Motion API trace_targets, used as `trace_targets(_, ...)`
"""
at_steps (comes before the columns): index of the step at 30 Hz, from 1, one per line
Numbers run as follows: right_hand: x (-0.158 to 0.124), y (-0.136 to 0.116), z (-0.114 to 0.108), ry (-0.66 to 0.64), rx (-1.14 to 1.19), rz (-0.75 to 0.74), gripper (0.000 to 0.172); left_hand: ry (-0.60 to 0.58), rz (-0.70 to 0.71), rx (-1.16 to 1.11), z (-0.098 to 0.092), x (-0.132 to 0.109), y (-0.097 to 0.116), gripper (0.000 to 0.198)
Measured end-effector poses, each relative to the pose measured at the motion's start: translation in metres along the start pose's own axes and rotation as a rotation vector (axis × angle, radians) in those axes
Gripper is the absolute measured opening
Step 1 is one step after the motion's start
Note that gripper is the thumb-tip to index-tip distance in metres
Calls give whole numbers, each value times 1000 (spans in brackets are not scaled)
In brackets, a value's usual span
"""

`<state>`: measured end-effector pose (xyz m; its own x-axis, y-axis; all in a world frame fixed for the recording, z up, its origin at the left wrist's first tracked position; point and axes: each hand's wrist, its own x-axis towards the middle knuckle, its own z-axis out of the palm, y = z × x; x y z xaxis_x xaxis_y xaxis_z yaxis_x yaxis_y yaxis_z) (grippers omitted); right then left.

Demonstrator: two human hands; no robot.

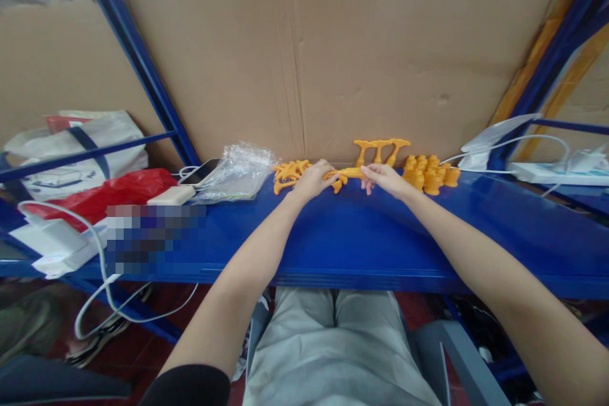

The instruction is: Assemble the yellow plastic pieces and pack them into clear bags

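Between my two hands lies a long orange-yellow plastic piece (351, 172), held low over the blue shelf. My left hand (314, 181) closes its fingers round the left end, which is partly hidden. At the right end, my right hand (383, 180) pinches the piece between thumb and fingers. Beside my left hand sits a pile of orange-yellow branching pieces (285, 176). Several T-shaped orange-yellow pieces (379, 150) lean at the back behind my right hand. A cluster of short, bumpy orange-yellow pieces (431, 174) stands just right of that hand.
Clear plastic bags (242, 174), a phone (202, 172), a red bag (118, 193) and a white power strip (71, 260) with cables lie leftward on the blue shelf (342, 235). Cardboard (380, 44) rises behind. Another white power strip (556, 173) is at right.
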<state>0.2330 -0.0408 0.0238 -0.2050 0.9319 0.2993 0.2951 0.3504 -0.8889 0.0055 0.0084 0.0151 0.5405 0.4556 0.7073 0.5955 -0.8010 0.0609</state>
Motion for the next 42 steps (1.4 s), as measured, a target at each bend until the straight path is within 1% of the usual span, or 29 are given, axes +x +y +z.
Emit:
trace_targets(2,-1,-5,3,37,-13,45,52,2,12,4,-1,1,2,14)
trace_targets(5,-3,-10,7,87,-22,105,51,2,-6,4,-2,2,3,12)
trace_targets(7,-3,-12,8,102,-23,129,45,-6,-25,2,-3,1,2,12)
trace_targets(9,-3,-11,8,101,-11,129,33,-17,-39,3,-2,1,2,12)
trace_targets(11,-1,-8,7,84,2,95,17,-23,-48,7,-2,0,1,13)
trace_targets(12,-1,-7,6,75,3,71,15,-24,-48,7,-2,0,1,13)
trace_targets(16,0,-6,2,48,-27,21,19,-19,-36,6,-3,0,4,13)
trace_targets(24,-5,-15,4,40,-51,69,38,-17,-1,36,-7,1,9,12)
trace_targets(29,-3,-10,4,31,-86,115,36,-35,-13,46,-6,2,10,9)
trace_targets(32,1,-2,4,16,-166,121,33,-58,-21,60,-6,2,10,8)
trace_targets(34,4,5,5,58,-279,32,29,-75,-20,69,-6,2,10,9)
trace_targets(37,8,13,7,132,-506,-266,27,-111,-5,80,-7,2,13,11)
trace_targets(39,8,15,9,116,-648,-425,27,-143,11,84,-6,3,16,12)
trace_targets(40,7,14,11,93,-713,-466,26,-160,18,85,-6,3,18,12)
trace_targets(42,4,10,14,64,-839,-487,23,-195,28,84,-5,4,23,12)
